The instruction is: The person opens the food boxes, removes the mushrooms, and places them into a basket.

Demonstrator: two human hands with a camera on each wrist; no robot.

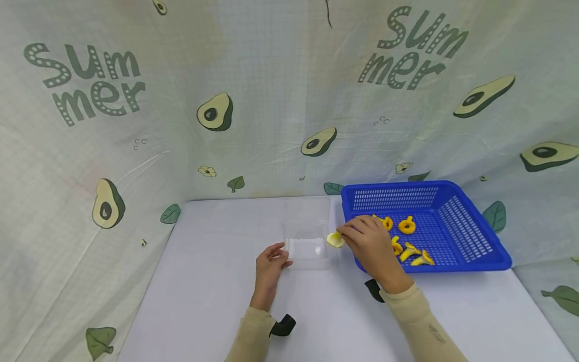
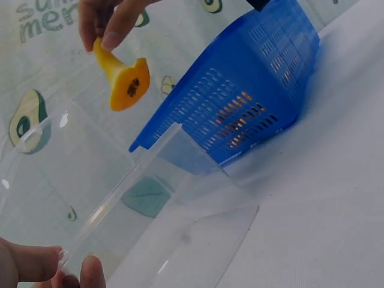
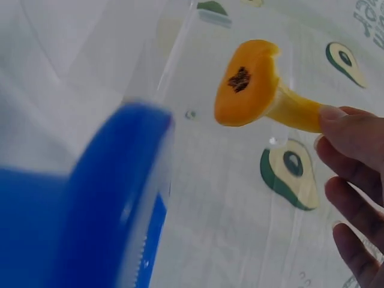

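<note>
My right hand [image 1: 368, 246] pinches a yellow mushroom [image 3: 249, 84] by its stem, between thumb and fingertips. Its orange-yellow cap, with a dark patch in the middle, points away from the hand. In the head view the mushroom hangs just right of a clear plastic box [image 1: 306, 264], and in the left wrist view it is above the box's rim. My left hand [image 1: 270, 269] grips the near left edge of this box, thumb on one side of the wall and fingers on the other. The clear lid [image 1: 307, 206] is folded back behind the box.
A blue plastic basket [image 1: 479, 221] with slotted walls stands at the right, close to the box. Several more yellow mushrooms [image 1: 407, 225] lie in its left part. A white cloth covers the table [image 1: 203, 301], and an avocado-print curtain [image 1: 267, 75] hangs behind and at both sides.
</note>
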